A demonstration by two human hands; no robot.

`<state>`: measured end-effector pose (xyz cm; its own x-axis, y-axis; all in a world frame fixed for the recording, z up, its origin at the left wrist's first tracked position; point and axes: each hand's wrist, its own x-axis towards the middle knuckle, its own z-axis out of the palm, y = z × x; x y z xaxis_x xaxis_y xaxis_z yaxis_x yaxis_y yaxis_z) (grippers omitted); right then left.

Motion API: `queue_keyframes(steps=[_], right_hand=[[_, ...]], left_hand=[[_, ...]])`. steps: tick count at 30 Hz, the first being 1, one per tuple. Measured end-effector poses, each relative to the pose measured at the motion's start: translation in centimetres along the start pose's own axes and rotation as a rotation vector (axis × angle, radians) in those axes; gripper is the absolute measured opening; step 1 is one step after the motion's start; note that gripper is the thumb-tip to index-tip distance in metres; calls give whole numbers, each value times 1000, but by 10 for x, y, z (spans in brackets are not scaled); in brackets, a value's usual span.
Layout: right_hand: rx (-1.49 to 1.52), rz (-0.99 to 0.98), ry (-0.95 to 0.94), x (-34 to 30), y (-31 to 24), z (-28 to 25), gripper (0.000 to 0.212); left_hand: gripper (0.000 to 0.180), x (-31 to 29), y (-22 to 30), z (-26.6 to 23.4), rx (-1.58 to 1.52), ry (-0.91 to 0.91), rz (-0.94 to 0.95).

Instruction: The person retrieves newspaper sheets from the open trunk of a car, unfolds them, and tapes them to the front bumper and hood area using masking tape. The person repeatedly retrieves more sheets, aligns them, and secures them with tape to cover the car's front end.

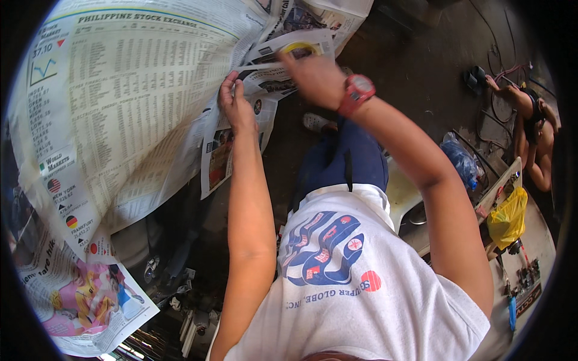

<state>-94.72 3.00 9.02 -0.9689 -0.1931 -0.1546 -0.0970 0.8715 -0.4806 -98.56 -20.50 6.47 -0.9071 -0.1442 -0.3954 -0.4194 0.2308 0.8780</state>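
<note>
seen from above, both forearms raised toward a big spread of newspaper (126,102) covering the upper left of the view. left hand (236,105) flat against the paper's right edge, fingers extended and pressing on the sheet where smaller pages overlap it, not curled into a grip. right hand (316,75) higher and just beside it, fingers closed on a roll of yellowish tape (299,48), held against a strip of newspaper near the top edge; red wristwatch (357,93) on that wrist. large sheet printed with dense columns of figures, hanging over something bulky and hidden beneath it. another newspaper page (78,301) with colourful pictures lower left, overlapped by the big sheet. white t-shirt (355,289) with a blue and red print filling the bottom centre, dark blue trousers (343,159) above it, a light shoe (316,122) on the dark floor. at right, a yellow plastic bag (507,218) and a blue plastic bag (460,161) beside a cluttered work surface, well apart from the hands. another person (533,135) crouched at the far right edge near some cables.
</note>
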Motion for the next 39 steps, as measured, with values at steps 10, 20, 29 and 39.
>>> queue_keyframes(steps=[10,20,29,39], right_hand=[[715,675,632,16,23,19,22],[658,639,637,17,-87,54,58],[410,522,881,52,-57,70,16],[233,297,794,80,-5,66,12]], left_hand=[[38,-3,13,2,-47,-27,-61],[48,2,14,-13,-16,-173,-36],[53,-1,9,-12,107,-202,48],[53,0,6,-17,180,-223,95]])
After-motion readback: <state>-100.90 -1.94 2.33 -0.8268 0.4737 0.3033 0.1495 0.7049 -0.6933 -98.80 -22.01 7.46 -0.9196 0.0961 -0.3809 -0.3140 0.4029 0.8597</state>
